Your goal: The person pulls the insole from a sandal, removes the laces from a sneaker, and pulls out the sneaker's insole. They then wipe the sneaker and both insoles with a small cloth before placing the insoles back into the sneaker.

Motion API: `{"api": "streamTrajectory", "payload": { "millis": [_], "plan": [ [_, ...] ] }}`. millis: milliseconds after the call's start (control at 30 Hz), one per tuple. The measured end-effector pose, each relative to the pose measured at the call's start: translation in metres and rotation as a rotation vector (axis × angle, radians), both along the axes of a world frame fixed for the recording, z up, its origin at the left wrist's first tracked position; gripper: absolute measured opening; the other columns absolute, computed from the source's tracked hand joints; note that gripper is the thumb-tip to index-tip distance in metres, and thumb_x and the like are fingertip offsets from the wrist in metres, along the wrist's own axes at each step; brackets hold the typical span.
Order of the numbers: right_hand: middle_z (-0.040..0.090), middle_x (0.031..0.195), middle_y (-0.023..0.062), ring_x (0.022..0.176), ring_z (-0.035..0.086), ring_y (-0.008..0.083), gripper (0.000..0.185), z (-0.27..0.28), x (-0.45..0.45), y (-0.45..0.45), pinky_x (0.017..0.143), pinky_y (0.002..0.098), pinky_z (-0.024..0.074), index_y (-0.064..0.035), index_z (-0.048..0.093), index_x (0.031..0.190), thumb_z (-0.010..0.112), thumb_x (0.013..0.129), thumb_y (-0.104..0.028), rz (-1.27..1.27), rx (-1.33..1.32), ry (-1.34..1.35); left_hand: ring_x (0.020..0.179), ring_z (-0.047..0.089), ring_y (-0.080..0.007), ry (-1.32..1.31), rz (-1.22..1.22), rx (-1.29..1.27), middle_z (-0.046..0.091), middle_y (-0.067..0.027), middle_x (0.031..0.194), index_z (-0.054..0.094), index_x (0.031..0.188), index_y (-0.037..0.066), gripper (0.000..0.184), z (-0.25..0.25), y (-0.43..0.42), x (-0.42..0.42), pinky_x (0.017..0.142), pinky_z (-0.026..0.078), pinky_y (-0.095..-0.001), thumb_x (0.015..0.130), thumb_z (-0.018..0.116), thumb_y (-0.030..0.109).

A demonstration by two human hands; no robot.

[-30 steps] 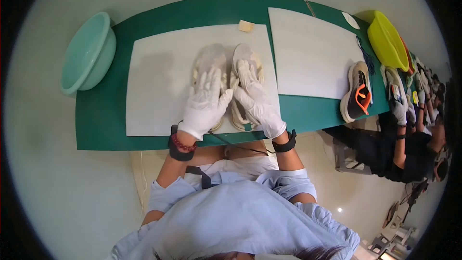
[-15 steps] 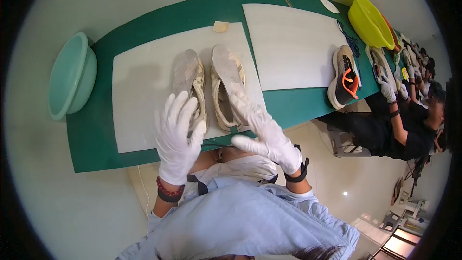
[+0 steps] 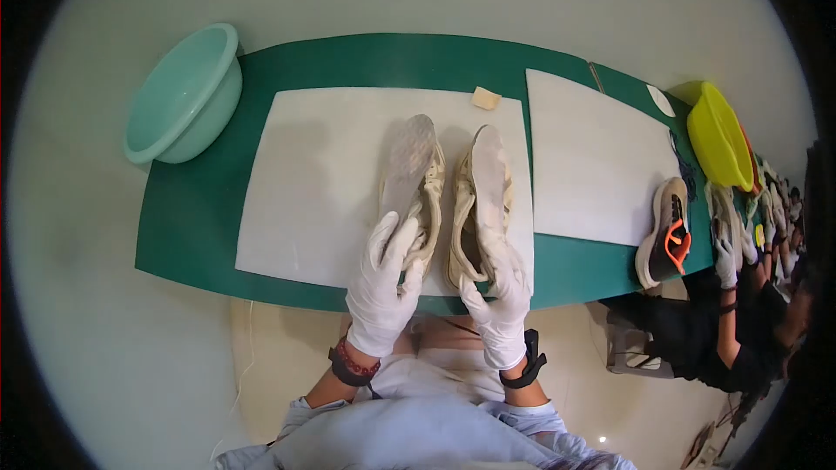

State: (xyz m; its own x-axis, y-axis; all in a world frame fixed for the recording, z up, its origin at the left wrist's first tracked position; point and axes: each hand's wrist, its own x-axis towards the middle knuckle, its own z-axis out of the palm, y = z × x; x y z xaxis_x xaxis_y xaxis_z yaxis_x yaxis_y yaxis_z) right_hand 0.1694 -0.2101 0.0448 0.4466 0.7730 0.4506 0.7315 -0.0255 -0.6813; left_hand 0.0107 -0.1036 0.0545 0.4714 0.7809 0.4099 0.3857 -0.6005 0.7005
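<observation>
Two worn cream shoes lie side by side on a white foam board, toes pointing away from me. My left hand (image 3: 383,287), in a white glove, is closed around the heel end of the left shoe (image 3: 433,196), fingers on its outer side and thumb near the heel. The gloved right hand (image 3: 501,305) grips the heel of the right shoe (image 3: 466,200) in the same way. Each shoe shows a flat grey surface; whether sole or insole, I cannot tell. The right shoe's dark opening is visible. My hands partly hide both heels.
The foam board (image 3: 305,183) rests on a green table (image 3: 192,226). A turquoise basin (image 3: 187,96) stands left and a small tan piece (image 3: 486,98) lies at the board's far edge. Rightward are another white board (image 3: 592,157), a black-orange sneaker (image 3: 666,235), a yellow basin (image 3: 718,135) and a co-worker (image 3: 697,322).
Both hands have gone from spread and hovering by the shoes to closed around the heels. The camera view has shifted, so the table and shoes appear lower and further right.
</observation>
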Motion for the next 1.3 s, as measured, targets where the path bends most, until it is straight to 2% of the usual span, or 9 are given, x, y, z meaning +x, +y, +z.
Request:
{"api": "streamTrajectory", "payload": {
  "millis": [100,200,333,467,600,733,900,1000,1300],
  "plan": [
    [0.059,0.142,0.0235,0.129,0.061,0.0382,0.066,-0.021,-0.011,0.007,0.105,0.0403,0.0515,-0.0051,0.060,0.141,0.083,0.080,-0.010,-0.075,0.278,0.224,0.135,0.052,-0.0406,0.015,-0.022,0.054,0.053,-0.0232,0.147,0.067,0.123,0.005,0.036,0.006,0.000,-0.004,0.111,0.045,-0.0446,0.089,0.073,0.013],
    [0.060,0.140,0.0234,0.131,0.058,0.0389,0.057,-0.007,0.006,0.000,0.107,0.0426,0.0488,-0.0041,0.065,0.135,0.083,0.082,-0.010,-0.014,0.114,-0.058,0.135,0.053,-0.0397,0.153,-0.099,0.107,0.053,-0.0228,0.147,0.072,0.106,0.002,0.026,0.009,0.016,-0.014,0.110,0.046,-0.0437,0.084,0.080,0.015],
    [0.066,0.127,0.0219,0.122,0.065,0.0382,0.040,0.004,0.024,-0.001,0.100,0.0410,0.0542,-0.0092,0.076,0.118,0.085,0.079,-0.011,0.032,0.028,0.046,0.134,0.054,-0.0390,0.070,-0.113,0.016,0.053,-0.0222,0.147,0.073,0.095,0.001,0.027,-0.001,0.025,-0.020,0.108,0.047,-0.0417,0.078,0.085,0.017],
    [0.063,0.121,0.0186,0.115,0.063,0.0330,0.027,0.009,0.038,-0.001,0.098,0.0390,0.0512,-0.0017,0.075,0.107,0.083,0.083,-0.010,0.013,0.158,0.070,0.136,0.053,-0.0301,-0.158,0.071,-0.202,0.055,-0.0182,0.147,0.074,0.101,0.001,0.028,0.009,0.026,-0.034,0.111,0.044,-0.0385,0.078,0.085,0.013],
    [0.060,0.122,0.0170,0.118,0.059,0.0346,0.027,0.016,0.037,0.003,0.102,0.0427,0.0480,-0.0022,0.074,0.103,0.085,0.082,-0.014,-0.060,0.188,0.088,0.135,0.053,-0.0316,-0.383,0.143,-0.284,0.054,-0.0191,0.147,0.075,0.101,0.002,0.027,0.009,0.036,-0.044,0.112,0.042,-0.0400,0.079,0.086,0.015],
    [0.060,0.126,0.0194,0.120,0.061,0.0367,0.031,0.002,0.035,0.008,0.102,0.0439,0.0495,-0.0032,0.072,0.098,0.090,0.075,-0.015,0.170,0.064,0.027,0.132,0.056,-0.0339,-0.106,-0.091,-0.054,0.056,-0.0232,0.143,0.074,0.102,0.000,0.033,0.008,0.038,-0.055,0.110,0.046,-0.0451,0.080,0.087,0.020],
    [0.062,0.131,0.0199,0.123,0.061,0.0347,0.042,0.017,0.031,-0.001,0.104,0.0412,0.0483,-0.0037,0.071,0.122,0.082,0.083,-0.016,0.172,0.008,0.048,0.133,0.056,-0.0362,0.056,-0.121,0.020,0.055,-0.0194,0.146,0.073,0.118,0.005,0.042,-0.003,0.031,-0.064,0.109,0.047,-0.0426,0.082,0.086,0.023],
    [0.067,0.128,0.0191,0.122,0.062,0.0322,0.048,0.010,0.027,-0.003,0.105,0.0405,0.0480,0.0003,0.065,0.132,0.078,0.088,-0.013,0.002,0.096,0.521,0.130,0.057,-0.0378,0.020,-0.101,0.028,0.054,-0.0206,0.145,0.068,0.124,0.003,0.051,0.003,0.034,-0.066,0.105,0.050,-0.0417,0.080,0.086,0.022],
    [0.070,0.123,0.0145,0.120,0.063,0.0307,0.048,0.025,0.027,0.017,0.104,0.0380,0.0480,-0.0019,0.066,0.131,0.081,0.087,-0.015,0.127,-0.001,0.090,0.136,0.051,-0.0371,-0.145,0.089,-0.038,0.051,-0.0206,0.148,0.058,0.139,-0.004,0.056,0.017,0.034,-0.062,0.113,0.042,-0.0408,0.093,0.074,0.023]
  ]
}}
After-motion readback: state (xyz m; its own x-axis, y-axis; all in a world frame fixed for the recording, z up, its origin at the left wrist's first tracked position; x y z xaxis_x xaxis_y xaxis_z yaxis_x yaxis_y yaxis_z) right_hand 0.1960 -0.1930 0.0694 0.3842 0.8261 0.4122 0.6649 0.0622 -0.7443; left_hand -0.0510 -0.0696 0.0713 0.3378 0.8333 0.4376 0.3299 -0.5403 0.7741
